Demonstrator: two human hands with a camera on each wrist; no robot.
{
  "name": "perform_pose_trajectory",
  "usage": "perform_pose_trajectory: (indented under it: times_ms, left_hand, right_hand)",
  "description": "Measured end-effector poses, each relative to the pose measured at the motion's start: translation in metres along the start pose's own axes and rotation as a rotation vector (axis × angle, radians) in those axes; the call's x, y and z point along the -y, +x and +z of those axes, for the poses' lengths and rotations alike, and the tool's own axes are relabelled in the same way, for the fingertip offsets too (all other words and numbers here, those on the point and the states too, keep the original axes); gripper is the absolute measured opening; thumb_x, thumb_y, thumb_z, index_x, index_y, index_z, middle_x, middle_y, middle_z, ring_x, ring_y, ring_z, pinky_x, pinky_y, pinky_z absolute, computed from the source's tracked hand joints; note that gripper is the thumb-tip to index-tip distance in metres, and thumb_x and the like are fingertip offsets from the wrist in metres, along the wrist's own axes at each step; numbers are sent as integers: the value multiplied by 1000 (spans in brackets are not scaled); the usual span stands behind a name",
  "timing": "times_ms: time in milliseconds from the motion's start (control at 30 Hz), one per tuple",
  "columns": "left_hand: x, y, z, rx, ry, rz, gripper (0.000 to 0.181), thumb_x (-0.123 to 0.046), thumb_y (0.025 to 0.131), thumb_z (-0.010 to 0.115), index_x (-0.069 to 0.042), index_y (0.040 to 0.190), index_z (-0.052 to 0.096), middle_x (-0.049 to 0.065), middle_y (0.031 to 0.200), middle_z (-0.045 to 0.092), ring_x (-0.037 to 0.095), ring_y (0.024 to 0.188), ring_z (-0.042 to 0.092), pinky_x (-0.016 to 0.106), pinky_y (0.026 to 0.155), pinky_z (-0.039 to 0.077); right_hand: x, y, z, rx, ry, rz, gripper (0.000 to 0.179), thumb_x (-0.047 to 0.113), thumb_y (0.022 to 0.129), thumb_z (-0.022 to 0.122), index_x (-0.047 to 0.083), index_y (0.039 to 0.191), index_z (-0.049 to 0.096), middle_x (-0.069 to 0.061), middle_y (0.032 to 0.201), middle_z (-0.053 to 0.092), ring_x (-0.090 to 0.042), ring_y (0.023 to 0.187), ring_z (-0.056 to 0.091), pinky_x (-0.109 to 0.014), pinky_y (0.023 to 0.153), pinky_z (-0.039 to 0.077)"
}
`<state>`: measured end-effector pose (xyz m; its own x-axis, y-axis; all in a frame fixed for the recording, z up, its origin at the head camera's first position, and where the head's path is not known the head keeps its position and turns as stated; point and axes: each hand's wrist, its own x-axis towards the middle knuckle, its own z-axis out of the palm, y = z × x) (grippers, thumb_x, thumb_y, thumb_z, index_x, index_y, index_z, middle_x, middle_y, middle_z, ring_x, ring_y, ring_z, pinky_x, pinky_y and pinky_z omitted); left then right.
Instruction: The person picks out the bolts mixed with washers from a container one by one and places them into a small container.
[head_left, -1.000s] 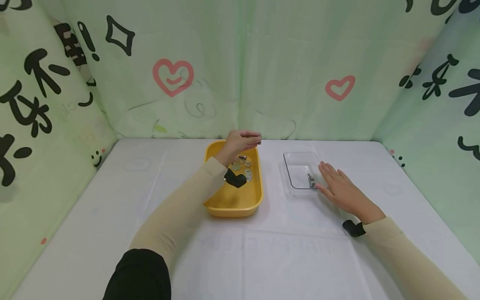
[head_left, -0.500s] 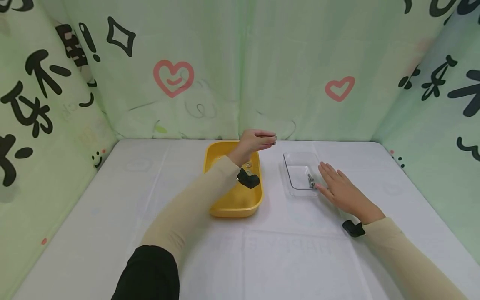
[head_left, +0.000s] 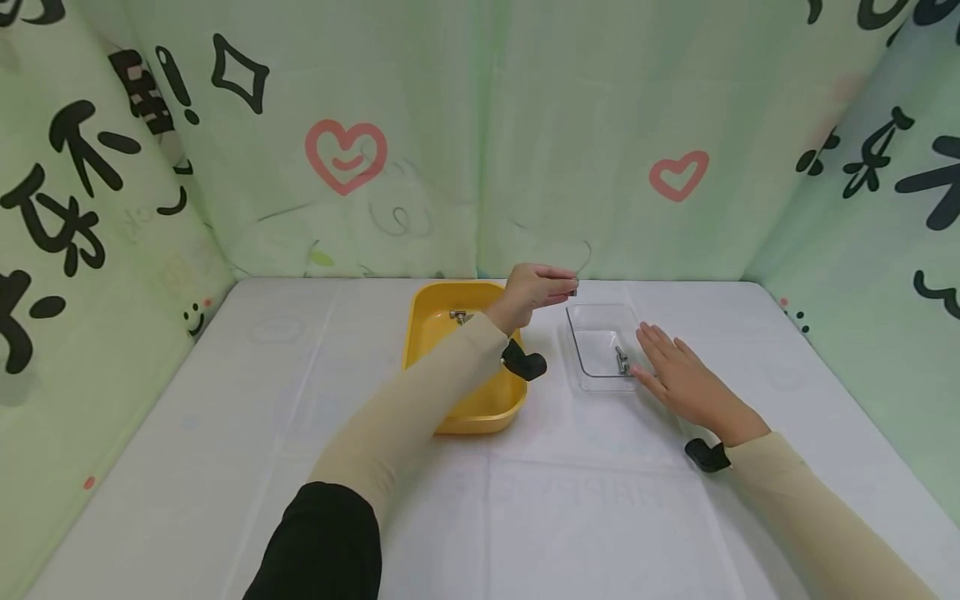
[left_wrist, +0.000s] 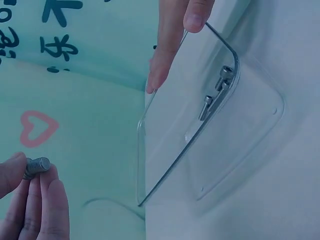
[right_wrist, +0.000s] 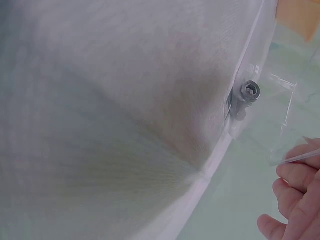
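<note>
My left hand [head_left: 534, 293] pinches a threaded metal bolt [left_wrist: 38, 165] between thumb and fingers, above the gap between the two containers. Beneath that arm stands a yellow tray [head_left: 480, 423], partly covered by the sleeve, with metal bolts [head_left: 459, 317] near its back. To the right is a clear plastic box [head_left: 592, 385] holding socket-head bolts [head_left: 622, 361] along its right side. My right hand [head_left: 686, 379] lies with straight fingers against the box's right edge. In the right wrist view a hex-socket bolt head [right_wrist: 250, 91] shows through the clear wall.
A white cloth [head_left: 480, 517] covers the table. Green printed curtains [head_left: 570, 167] close off the back and both sides, right at the table's edges.
My left hand has moved to the right with the bolt, from over the yellow tray toward the clear box. Bolts at the tray's back have come into view. My right hand has stayed put.
</note>
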<state>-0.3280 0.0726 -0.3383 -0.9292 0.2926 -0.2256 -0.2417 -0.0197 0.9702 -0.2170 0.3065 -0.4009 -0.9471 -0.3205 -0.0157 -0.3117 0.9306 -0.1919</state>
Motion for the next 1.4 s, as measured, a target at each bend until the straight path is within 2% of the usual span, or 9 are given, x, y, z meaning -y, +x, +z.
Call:
perform_pose_trajectory:
  times_ms: [300, 500, 667, 1033, 1400]
  left_hand:
    - [10, 3, 20, 13, -13, -5, 24, -4, 82, 70, 1, 106, 69, 16, 110, 69, 27, 102, 67, 36, 94, 53]
    - [17, 5, 31, -31, 27, -30, 20, -8, 81, 73, -3, 100, 73, 10, 102, 72, 21, 93, 70, 30, 86, 57]
    - [21, 7, 36, -40, 27, -25, 20, -6, 80, 73, -1, 99, 73, 13, 102, 72, 23, 94, 70, 28, 81, 58]
    - [26, 11, 45, -86, 22, -36, 17, -7, 79, 74, -4, 96, 74, 10, 97, 73, 20, 89, 71, 28, 81, 58]
    - [28, 15, 53, -82, -14, -25, 18, -3, 79, 72, 0, 98, 73, 13, 100, 73, 24, 94, 70, 36, 89, 55]
  right_hand:
    - [-1, 1, 0, 8, -23, 10, 71, 37, 100, 41, -6, 148, 12, -27, 154, 14, -41, 144, 11, -59, 116, 12]
    - [-1, 2, 0, 13, -16, 15, 71, 37, 100, 41, -5, 148, 12, -27, 154, 14, -40, 144, 10, -59, 116, 11]
    - [0, 2, -1, 15, -15, 13, 70, 36, 100, 42, -5, 148, 12, -27, 154, 14, -40, 144, 11, -59, 116, 11]
    - [0, 2, -1, 15, -22, 18, 70, 37, 100, 42, -5, 148, 13, -26, 154, 14, -40, 144, 11, -59, 116, 12]
    - [0, 3, -1, 20, -15, 24, 71, 37, 99, 42, -4, 148, 12, -26, 155, 14, -40, 144, 11, -59, 116, 11]
